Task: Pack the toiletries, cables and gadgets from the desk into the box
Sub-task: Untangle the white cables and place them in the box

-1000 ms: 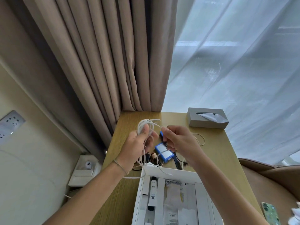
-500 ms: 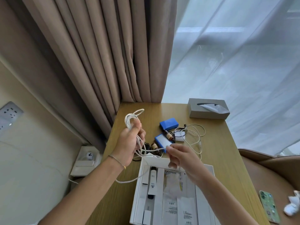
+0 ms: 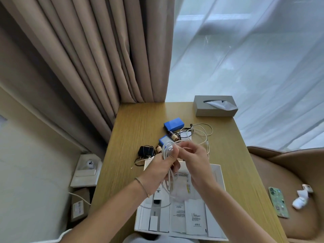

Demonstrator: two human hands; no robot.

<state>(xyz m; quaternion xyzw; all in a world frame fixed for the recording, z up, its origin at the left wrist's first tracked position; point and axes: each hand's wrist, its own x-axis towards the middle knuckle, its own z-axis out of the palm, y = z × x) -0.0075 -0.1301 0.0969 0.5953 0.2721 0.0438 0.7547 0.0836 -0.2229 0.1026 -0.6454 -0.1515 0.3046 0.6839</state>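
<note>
Left hand clamped on white cable coil over box; right hand pinches its loop. Cable light, floppy, springs open; hold bundle at middle

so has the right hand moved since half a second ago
Yes. The right hand has come up from the box's far rim, toward the left hand holding the white cable.

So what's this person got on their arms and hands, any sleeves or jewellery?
Both forearms are bare, with no sleeves in view. The left hand has a thin chain bracelet at the wrist. The right hand and wrist show no ring, watch or band.
</note>
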